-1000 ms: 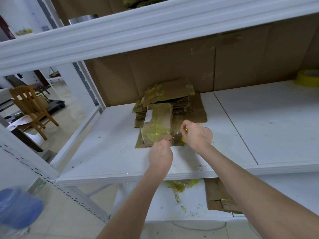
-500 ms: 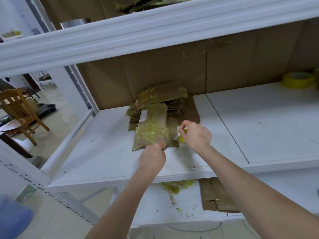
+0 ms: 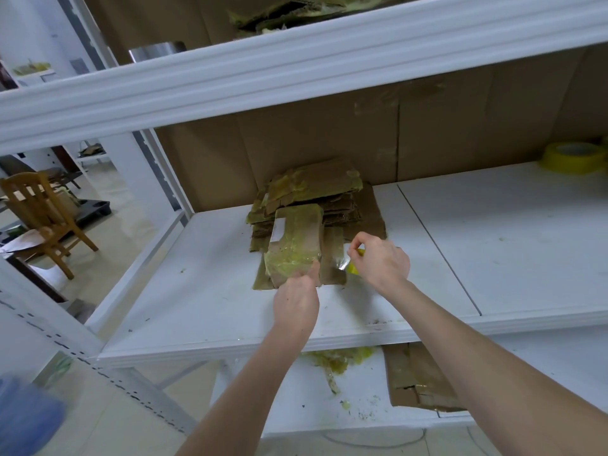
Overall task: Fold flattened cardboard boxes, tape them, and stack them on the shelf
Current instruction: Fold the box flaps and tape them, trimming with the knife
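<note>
Two hands are engaged at the shelf [image 3: 210, 311]. The box [image 3: 294, 246] is pinned at its 6 o'clock edge by the left hand [image 3: 296, 301]; tape [image 3: 340, 263] is pinched in the right hand [image 3: 381, 261], at 3 o'clock. Slack could let the strip wrinkle or self-stick.

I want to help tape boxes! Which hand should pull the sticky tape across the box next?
Probably the right hand. It already pinches the yellow tape roll, with a clear strip running to the folded box. The left hand is busy pressing the box's near edge on the shelf.
</note>
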